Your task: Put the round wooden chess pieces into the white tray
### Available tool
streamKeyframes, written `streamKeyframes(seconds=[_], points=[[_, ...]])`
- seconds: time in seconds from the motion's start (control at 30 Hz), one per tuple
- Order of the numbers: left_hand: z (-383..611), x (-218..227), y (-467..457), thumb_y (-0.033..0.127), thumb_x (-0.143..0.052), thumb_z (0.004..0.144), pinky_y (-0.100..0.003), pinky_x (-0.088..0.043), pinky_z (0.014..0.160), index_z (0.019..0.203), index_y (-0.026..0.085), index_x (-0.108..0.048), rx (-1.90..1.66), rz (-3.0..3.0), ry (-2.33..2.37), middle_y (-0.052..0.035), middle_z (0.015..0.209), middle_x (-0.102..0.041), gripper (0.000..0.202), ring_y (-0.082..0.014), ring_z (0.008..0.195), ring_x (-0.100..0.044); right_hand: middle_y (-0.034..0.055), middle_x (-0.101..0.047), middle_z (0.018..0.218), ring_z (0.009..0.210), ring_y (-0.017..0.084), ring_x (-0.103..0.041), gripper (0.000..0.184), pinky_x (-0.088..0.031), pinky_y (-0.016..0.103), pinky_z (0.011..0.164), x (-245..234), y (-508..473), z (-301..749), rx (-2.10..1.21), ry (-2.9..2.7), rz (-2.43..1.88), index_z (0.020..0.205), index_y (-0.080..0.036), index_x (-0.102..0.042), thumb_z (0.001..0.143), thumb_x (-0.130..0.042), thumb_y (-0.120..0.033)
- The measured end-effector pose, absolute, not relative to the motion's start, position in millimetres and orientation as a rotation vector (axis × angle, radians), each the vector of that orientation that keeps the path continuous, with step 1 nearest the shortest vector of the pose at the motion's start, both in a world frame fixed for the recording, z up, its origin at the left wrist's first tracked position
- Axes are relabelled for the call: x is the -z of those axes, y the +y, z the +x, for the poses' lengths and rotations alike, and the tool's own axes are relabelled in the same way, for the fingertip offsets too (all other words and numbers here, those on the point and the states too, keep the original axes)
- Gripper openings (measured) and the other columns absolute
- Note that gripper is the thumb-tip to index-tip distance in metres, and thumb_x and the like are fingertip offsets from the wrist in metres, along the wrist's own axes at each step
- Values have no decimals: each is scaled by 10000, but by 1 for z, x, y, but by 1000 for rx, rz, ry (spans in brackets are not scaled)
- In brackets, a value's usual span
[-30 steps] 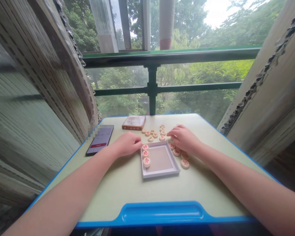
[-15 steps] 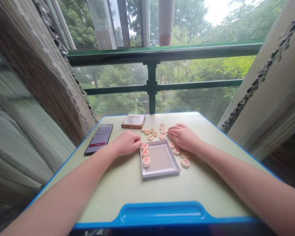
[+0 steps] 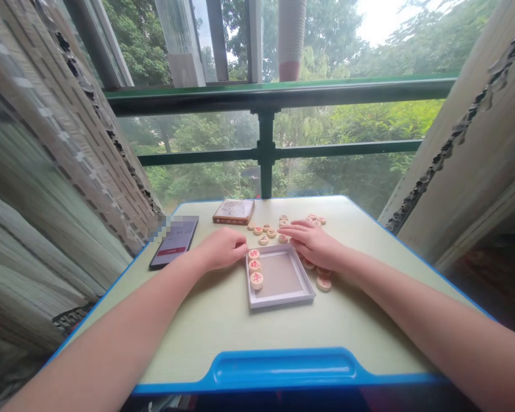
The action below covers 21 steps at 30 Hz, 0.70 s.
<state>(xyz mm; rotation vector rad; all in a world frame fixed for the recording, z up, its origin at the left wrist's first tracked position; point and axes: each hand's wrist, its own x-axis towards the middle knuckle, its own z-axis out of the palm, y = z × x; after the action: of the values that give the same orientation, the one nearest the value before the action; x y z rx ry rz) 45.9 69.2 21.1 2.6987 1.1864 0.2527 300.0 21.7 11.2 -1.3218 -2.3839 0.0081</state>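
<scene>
A shallow white open box (image 3: 278, 300) lies on the table, with three round Chinese chess pieces (image 3: 256, 280) in a column along its left side, their red characters facing up. My left hand (image 3: 224, 248) is closed beside the box's upper left corner, its thumb at the rim; whatever its fingers hold, if anything, is hidden. My right hand (image 3: 311, 245) reaches over the box's upper right corner, palm down with fingers stretched out. Its fingertips are over loose chess pieces (image 3: 282, 238), and the hand partly hides others below it.
More loose pieces (image 3: 270, 233) lie behind the box, and a small group (image 3: 316, 218) sits farther back right. A brown-edged flat box (image 3: 234, 212) stands at the table's back, a phone (image 3: 174, 243) at the left. Blue trim (image 3: 283, 366) edges the table.
My right hand has shifted left towards the box, uncovering the group of pieces at the back right and covering those by the box's right edge. My left hand has stayed put.
</scene>
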Motion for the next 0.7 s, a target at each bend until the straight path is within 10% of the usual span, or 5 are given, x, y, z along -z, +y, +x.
streamKeyframes(seconds=[0.37,0.7], points=[[45,-22,69,277,-407,768,-251,-242,508,560,151,-537,-249,2707,1170,-19,561,-563,276,-110,520,-423,33,-672,1048,999,234,-520,347,-400,402,923,-16,24,305,81,-2423,-1425,960,-199,-683,737,-456,-62],[44,-24,65,276,-398,768,-260,-241,505,557,157,-534,-253,2716,1183,-18,556,-555,278,-112,513,-414,47,-694,836,862,225,-541,191,-426,374,815,-13,26,305,161,-2293,-1500,841,-205,-686,831,-500,-247]])
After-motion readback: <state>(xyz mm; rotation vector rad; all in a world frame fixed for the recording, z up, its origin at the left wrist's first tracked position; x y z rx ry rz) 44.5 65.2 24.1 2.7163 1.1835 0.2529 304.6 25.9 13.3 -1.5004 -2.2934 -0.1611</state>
